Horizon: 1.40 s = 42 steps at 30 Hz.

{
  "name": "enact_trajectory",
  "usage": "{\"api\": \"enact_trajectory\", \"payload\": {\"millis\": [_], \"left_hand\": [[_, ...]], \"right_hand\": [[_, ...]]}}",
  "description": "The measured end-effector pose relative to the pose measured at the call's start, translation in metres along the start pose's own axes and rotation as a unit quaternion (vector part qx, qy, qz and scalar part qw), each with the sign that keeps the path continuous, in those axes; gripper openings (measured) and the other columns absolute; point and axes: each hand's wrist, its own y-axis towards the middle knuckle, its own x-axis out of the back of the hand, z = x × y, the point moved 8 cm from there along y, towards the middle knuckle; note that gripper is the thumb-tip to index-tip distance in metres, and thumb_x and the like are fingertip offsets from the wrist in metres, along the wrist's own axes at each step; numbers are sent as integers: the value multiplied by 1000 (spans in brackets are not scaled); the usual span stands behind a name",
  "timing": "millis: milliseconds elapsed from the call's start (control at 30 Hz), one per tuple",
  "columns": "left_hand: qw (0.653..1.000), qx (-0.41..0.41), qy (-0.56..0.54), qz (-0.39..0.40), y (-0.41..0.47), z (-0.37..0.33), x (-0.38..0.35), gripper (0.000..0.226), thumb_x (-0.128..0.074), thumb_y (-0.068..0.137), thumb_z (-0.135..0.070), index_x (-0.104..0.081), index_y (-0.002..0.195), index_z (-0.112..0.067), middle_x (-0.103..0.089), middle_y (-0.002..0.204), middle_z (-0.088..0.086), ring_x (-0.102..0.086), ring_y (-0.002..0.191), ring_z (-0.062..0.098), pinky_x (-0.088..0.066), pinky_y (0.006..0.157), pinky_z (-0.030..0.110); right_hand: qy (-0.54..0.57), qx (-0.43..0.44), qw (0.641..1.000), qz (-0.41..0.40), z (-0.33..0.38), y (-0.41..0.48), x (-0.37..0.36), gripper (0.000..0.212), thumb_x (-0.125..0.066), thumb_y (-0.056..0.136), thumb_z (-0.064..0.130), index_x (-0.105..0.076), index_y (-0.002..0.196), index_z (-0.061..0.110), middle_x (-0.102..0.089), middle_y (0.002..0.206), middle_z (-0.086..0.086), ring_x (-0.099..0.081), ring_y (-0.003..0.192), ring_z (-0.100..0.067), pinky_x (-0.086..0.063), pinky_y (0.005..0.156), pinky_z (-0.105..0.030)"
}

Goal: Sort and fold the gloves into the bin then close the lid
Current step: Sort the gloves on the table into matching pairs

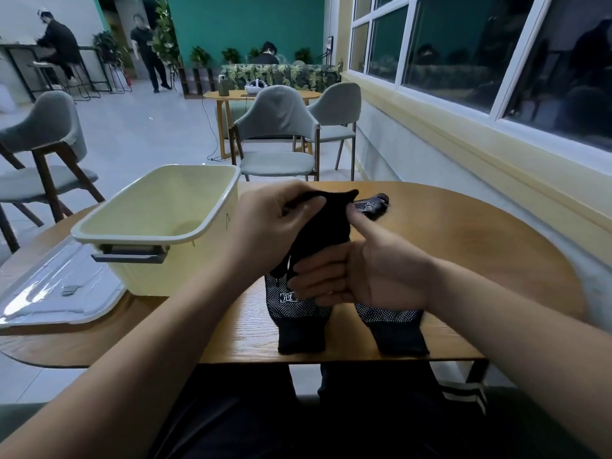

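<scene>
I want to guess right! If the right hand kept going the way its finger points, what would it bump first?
Probably the black glove that the right hand and left hand hold up. The fingertip seems to touch its edge, though depth is unclear.

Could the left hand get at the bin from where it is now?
Probably yes: the bin stands open just beside the left hand, its lid off, nothing between. That hand pinches a glove, though.

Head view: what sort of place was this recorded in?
Likely a café or shared lounge: round wooden tables with upholstered chairs, potted plants along a teal wall, and a high counter with stools at far left.
</scene>
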Motion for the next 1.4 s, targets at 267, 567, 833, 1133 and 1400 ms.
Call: {"api": "enact_trajectory", "payload": {"millis": [267, 567, 833, 1133, 1400], "left_hand": [[990, -138, 33, 10, -20, -39, -41, 14, -81, 91, -24, -85, 104, -21, -66, 100, -3, -62, 99, 19, -52, 80, 39], [971, -222, 70, 52, -64, -55, -90, 10, -78, 97, -29, -81, 103, -21, -66, 92, -4, -58, 87, 23, -52, 77, 43], [965, -206, 88, 134, -91, -33, -139, 12, -72, 97, -35, -79, 105, -28, -67, 97, -9, -59, 93, 24, -53, 78, 45], [959, -192, 98, 183, -114, -19, -158, 14, -72, 95, -40, -79, 106, -34, -65, 95, -10, -59, 90, 18, -51, 77, 41], [959, -182, 92, 196, -118, -18, -158, 16, -68, 98, -42, -79, 107, -34, -66, 99, -12, -62, 93, 16, -49, 78, 39]], "right_hand": [[190, 101, 977, -4, -14, 1, 29, 91, -30, 99, 83, -69, 132, 7, -69, 129, -21, -62, 126, -37, -39, 118, -52], [280, 139, 949, 32, -3, -27, 61, 106, -34, 99, 83, -40, 157, -5, -61, 139, -33, -68, 117, -41, -59, 93, -47], [209, 104, 967, -99, -20, -37, 115, 98, -36, 102, 76, -57, 141, -12, -54, 147, -37, -62, 130, -45, -55, 105, -55], [148, 100, 970, -166, -31, -41, 132, 97, -37, 105, 70, -36, 155, -13, -41, 158, -37, -39, 151, -48, -26, 128, -59], [180, 109, 957, -198, -31, -41, 143, 87, -46, 104, 65, -37, 159, -2, -40, 160, -32, -49, 140, -44, -41, 119, -58]]}}
